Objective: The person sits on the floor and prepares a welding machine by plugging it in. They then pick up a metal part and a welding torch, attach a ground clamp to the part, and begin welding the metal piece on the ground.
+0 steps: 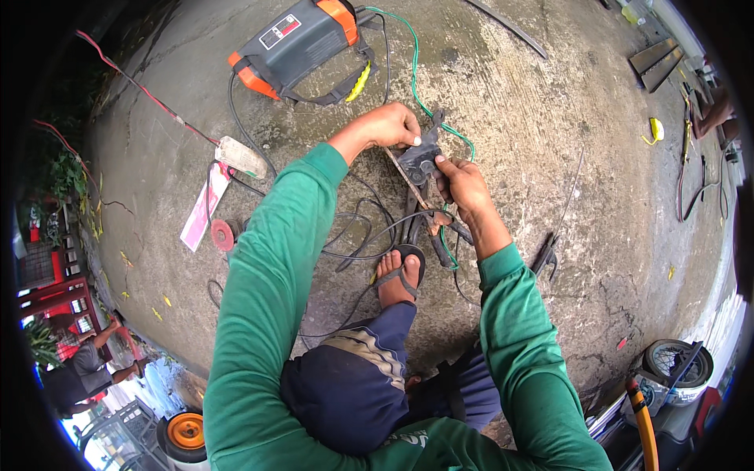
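My left hand [386,125] pinches the upper left edge of a dark metal bracket [425,154] with a round boss on it. On its right side my right hand [468,187] grips the same bracket between thumb and curled fingers. A narrow rusty metal bar [402,174] slants down beside the bracket. Below lie more rusty metal and dark bars, partly covered by a black cable [369,253]. My sandalled foot [397,276] is next to these bars. A green cable [415,59] runs down behind the bracket.
A grey and orange welding machine [302,45] stands at the far left. Leftward lie a power strip [242,158], a pink-white packet [203,213] and a red disc [223,235]. A black electrode holder [545,253] lies right, a yellow tape measure [657,129] farther. People are at both edges.
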Demonstrator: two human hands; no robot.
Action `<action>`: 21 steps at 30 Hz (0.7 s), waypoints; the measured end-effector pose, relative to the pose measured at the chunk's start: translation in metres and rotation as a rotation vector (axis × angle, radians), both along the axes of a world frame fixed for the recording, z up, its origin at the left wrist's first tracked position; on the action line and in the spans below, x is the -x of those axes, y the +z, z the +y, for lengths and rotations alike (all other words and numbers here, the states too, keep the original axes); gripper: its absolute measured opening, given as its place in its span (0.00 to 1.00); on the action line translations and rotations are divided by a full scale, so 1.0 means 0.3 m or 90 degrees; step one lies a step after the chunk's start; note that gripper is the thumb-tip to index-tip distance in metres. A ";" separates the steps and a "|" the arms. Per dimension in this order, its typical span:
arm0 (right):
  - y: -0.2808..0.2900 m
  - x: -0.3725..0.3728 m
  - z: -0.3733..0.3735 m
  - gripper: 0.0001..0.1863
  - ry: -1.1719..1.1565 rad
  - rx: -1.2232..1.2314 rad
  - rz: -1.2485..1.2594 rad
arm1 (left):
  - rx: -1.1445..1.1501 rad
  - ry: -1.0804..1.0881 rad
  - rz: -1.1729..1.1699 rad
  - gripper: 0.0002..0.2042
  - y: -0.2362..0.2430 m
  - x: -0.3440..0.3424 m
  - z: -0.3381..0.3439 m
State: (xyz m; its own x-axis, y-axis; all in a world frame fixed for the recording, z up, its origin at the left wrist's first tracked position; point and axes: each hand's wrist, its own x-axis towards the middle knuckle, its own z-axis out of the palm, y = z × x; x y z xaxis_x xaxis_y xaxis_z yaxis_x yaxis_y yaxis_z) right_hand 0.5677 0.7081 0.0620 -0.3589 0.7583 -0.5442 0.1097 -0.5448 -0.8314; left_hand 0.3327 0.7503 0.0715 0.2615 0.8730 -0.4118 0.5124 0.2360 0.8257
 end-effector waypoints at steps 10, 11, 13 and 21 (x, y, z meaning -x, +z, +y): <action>-0.007 -0.002 -0.001 0.19 -0.004 0.011 0.007 | -0.016 0.036 0.017 0.13 0.029 -0.020 -0.022; 0.000 0.001 -0.004 0.19 -0.010 0.015 0.011 | -0.024 0.028 0.024 0.13 0.029 -0.016 -0.022; 0.013 0.005 -0.008 0.18 -0.023 0.022 0.018 | -0.036 0.023 0.038 0.13 0.028 -0.011 -0.024; 0.013 0.006 -0.012 0.17 -0.019 0.013 0.036 | -0.055 0.037 0.040 0.12 0.023 -0.020 -0.034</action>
